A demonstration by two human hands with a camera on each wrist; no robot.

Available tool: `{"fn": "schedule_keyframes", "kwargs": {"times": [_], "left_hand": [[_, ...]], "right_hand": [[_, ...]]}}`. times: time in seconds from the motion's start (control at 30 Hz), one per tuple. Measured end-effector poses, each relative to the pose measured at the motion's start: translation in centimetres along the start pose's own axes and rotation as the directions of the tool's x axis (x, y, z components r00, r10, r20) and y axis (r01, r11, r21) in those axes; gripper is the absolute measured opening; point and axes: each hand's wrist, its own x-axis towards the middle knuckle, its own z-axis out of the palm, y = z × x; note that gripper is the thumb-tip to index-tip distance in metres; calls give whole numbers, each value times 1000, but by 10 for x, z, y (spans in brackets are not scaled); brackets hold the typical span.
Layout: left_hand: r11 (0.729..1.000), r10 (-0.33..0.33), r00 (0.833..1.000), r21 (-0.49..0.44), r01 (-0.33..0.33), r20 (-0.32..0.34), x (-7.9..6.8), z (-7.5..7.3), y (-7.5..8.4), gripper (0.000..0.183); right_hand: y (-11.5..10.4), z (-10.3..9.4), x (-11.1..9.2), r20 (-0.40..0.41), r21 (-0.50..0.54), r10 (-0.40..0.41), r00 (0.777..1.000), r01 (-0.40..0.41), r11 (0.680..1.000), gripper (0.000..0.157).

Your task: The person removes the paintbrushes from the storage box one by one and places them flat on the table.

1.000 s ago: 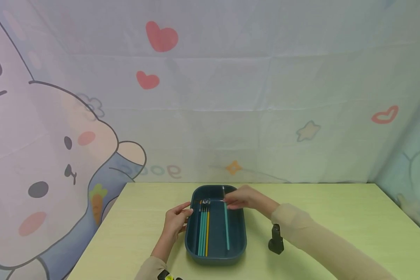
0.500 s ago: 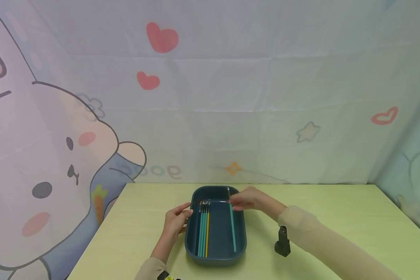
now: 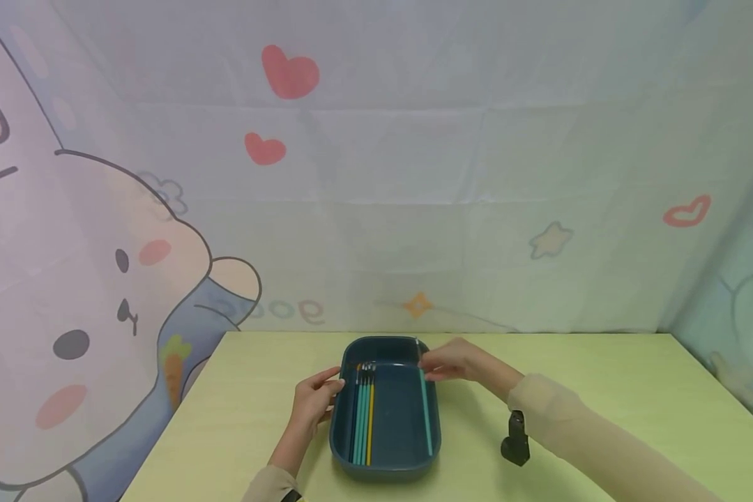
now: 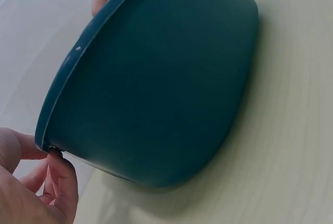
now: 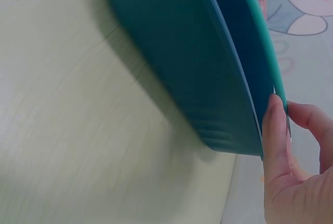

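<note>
Head: two hands [image 3: 312, 402] [image 3: 452, 360], one tray [image 3: 398, 422]

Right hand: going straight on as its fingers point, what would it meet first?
Likely the tub's right rim, which the right hand overlaps in the head view; its height above is unclear. If it clears that, the brushes on the left may come next.

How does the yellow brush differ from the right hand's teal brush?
The right hand pinches the teal brush; the yellow brush lies unheld. The yellow brush is beside other brushes in the box; the teal brush is apart, farther right. Both have tips toward the far end.
</note>
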Motion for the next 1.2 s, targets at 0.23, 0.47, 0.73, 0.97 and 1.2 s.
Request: {"fn": "schedule_keyframes", "kwargs": {"times": [0.23, 0.47, 0.73, 0.97, 1.2], "left_hand": [[1000, 13, 1000, 4, -13, 4, 0, 0, 0, 40], [1000, 17, 1000, 5, -17, 3, -1, -1, 0, 40], [1000, 9, 1000, 11, -9, 1, -1, 0, -1, 41], [1000, 3, 1000, 20, -3, -1, -1, 0, -1, 40], [1000, 12, 1000, 22, -12, -3, -1, 0, -1, 40]], "right_hand": [[5, -6, -1, -16, 17, 15, 1000, -15, 1000, 25], [7, -11, -4, -19, 32, 12, 1000, -12, 999, 27], [8, -16, -9, -24, 17, 23, 999, -23, 1000, 29], [11, -22, -12, -6, 22, 19, 1000, -18, 1000, 32], [15, -27, -12, -16, 22, 15, 1000, -15, 1000, 36]]}}
